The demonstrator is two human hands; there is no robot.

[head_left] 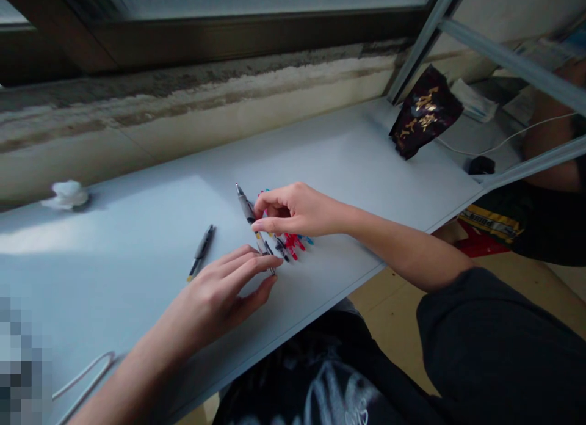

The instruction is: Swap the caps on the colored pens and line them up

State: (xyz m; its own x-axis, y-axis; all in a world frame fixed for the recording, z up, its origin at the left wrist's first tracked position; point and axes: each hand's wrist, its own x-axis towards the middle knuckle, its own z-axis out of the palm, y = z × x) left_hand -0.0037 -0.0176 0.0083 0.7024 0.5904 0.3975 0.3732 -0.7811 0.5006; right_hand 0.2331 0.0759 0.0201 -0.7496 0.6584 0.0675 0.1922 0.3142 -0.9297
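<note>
A grey pen point(246, 204) with a dark grip and a yellow band points its tip away from me, at a slant. My right hand point(297, 210) is closed on it near the middle, thumb and fingers pinching. At the pen's near end my left hand point(233, 281) grips it between thumb and fingertips. Several pens and markers with red caps point(293, 243), a black one point(282, 249) and blue ends lie just under and right of my right hand, partly hidden. Another dark pen point(201, 251) rests apart on the table, left of my hands.
A crumpled white tissue point(68, 195) sits on the white table point(151, 229) at the far left. A dark snack bag point(425, 112) stands at the back right by a metal frame point(513, 58). A white cable point(91, 376) lies front left. Another person sits beyond the frame.
</note>
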